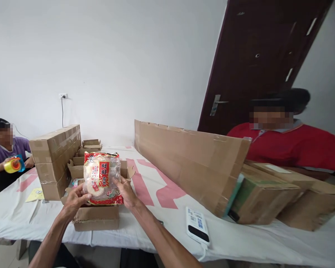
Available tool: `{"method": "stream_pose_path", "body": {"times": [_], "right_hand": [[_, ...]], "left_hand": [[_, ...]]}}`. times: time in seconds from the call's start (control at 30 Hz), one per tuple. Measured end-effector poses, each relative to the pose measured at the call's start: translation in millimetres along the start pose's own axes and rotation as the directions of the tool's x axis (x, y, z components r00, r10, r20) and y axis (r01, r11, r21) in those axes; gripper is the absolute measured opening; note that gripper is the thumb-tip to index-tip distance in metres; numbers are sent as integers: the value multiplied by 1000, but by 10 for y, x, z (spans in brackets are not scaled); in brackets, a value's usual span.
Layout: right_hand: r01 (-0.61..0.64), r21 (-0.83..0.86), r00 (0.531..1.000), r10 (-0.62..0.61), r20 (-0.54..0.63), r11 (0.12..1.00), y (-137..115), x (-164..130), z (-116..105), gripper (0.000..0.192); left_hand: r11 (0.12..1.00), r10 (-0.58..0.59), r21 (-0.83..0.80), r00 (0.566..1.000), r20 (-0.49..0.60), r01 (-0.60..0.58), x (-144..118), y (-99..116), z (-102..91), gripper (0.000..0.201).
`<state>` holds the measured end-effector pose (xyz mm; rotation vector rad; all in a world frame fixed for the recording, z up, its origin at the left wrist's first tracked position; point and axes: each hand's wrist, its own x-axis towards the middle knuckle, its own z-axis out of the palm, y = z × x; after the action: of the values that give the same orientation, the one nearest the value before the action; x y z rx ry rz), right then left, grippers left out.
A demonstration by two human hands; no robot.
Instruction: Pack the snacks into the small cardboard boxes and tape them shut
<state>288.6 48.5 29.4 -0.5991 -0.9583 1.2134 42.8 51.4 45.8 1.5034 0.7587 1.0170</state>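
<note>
I hold a clear snack packet (102,178) with red print and a round pale cracker inside, upright above an open cardboard box (96,217). My left hand (74,201) grips its lower left edge. My right hand (126,191) grips its lower right side. The open box sits at the near edge of the table, its flaps spread, and something pale lies inside it, mostly hidden by the packet.
A white cloth with pink marks covers the table (156,223). Stacked closed cartons (56,160) and small open boxes (91,144) stand behind. A long cardboard sheet (190,160), cartons (262,193) and a white device (197,225) lie right. Two people sit at left (2,149) and right (290,145).
</note>
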Motion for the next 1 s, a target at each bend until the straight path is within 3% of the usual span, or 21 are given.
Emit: {"method": "stream_pose_path", "body": {"times": [0.23, 0.43, 0.67, 0.83, 1.0], "right_hand": [[10, -31, 994, -14, -107, 999, 262, 209, -169, 54], [16, -25, 991, -19, -131, 1000, 269, 347, -148, 57], [92, -87, 995, -95, -42, 992, 228, 351, -38, 55], [76, -113, 996, -80, -30, 991, 256, 303, -5, 59], [63, -125, 995, -72, -73, 990, 284, 281, -16, 50]], "left_hand": [[1000, -28, -14, 1000, 11, 28, -51, -116, -95, 63], [996, -45, -68, 997, 57, 49, -112, -40, -158, 65], [987, 4, -160, 997, -74, -15, 108, 13, -169, 67], [982, 81, -158, 986, -146, -104, 208, -97, -126, 60], [977, 100, -163, 975, -201, -134, 200, -109, -115, 70]]}}
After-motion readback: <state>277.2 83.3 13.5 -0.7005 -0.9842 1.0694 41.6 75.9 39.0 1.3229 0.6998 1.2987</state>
